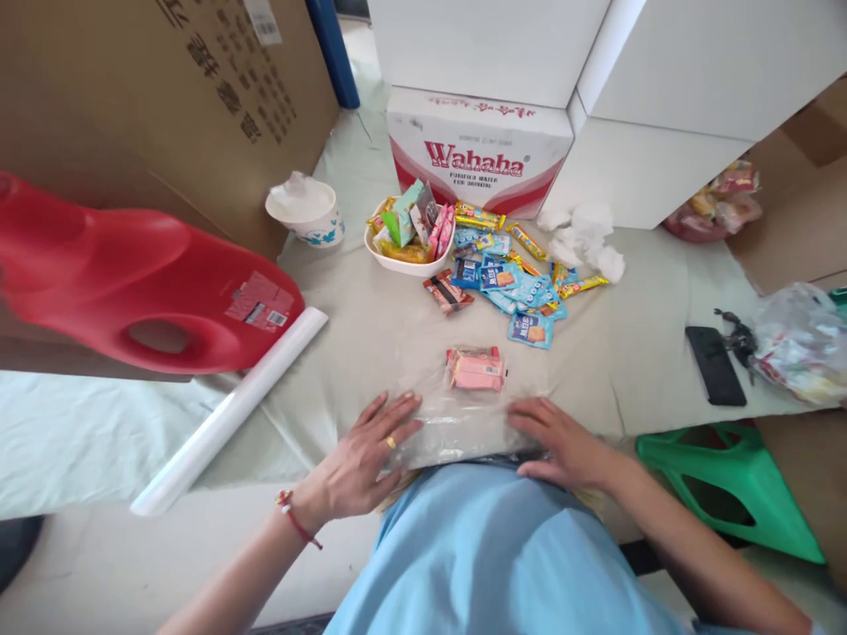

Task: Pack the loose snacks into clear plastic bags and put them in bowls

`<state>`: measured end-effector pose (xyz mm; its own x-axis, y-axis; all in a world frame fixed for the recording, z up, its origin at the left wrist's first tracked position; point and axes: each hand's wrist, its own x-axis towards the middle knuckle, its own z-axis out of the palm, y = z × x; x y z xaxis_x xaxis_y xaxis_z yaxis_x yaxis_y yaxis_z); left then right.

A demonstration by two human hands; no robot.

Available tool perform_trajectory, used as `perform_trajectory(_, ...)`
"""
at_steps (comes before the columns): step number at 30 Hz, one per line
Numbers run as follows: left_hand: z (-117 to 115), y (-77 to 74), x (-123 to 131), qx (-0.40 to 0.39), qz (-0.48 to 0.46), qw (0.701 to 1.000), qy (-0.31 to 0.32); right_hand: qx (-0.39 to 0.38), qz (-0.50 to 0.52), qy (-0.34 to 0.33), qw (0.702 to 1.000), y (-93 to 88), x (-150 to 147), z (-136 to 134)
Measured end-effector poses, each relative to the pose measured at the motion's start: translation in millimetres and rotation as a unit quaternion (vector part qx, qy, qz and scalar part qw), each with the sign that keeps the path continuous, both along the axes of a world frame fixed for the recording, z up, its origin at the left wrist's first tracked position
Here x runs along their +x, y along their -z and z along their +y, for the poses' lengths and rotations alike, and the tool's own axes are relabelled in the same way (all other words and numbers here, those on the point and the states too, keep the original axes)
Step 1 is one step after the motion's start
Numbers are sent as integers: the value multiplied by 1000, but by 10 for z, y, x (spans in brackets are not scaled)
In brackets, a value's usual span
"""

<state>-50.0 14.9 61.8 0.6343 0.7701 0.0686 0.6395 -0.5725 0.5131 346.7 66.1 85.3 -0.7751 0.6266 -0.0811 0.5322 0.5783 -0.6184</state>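
A sheet of clear plastic film lies at the table's near edge, against my blue shirt. My left hand, wearing a gold ring, rests on its left side with the fingers stretched out. On the right side, my right hand has its fingertips lying on the film and its thumb apart. Neither hand is closed round anything that I can see. Just beyond the film's middle, partly over it, sits a pink wrapped snack packet. Farther back are a pile of blue snack packets and a reddish-brown packet.
A white bowl of wrapped snacks stands before a Wahaha carton. Crumpled tissues lie right of the pile. At left are a paper cup, a red jug and a white roll; at right, a phone.
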Motion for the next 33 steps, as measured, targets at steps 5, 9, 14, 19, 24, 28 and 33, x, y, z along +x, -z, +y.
perform_trajectory(5,-288,114,60,38,-57,996,-56,42,64,139,987,437,92,-554)
perform_trajectory(9,-266,-5,133,-7,-110,985,-136,-20,104,164,981,200,61,-440)
perform_trajectory(14,317,-169,187,-22,-75,968,-238,-26,64,175,982,-154,66,286)
perform_trajectory(19,835,-126,299,-33,13,959,-282,11,-80,168,982,-91,-176,885)
perform_trajectory(24,869,-18,389,-25,48,953,-297,117,-199,191,954,-145,-464,933)
perform_trajectory(28,865,36,363,-35,24,946,-322,154,-115,170,966,-229,-715,815)
perform_trajectory(33,748,-104,336,105,3,886,-451,83,-66,57,993,-85,-1022,791)
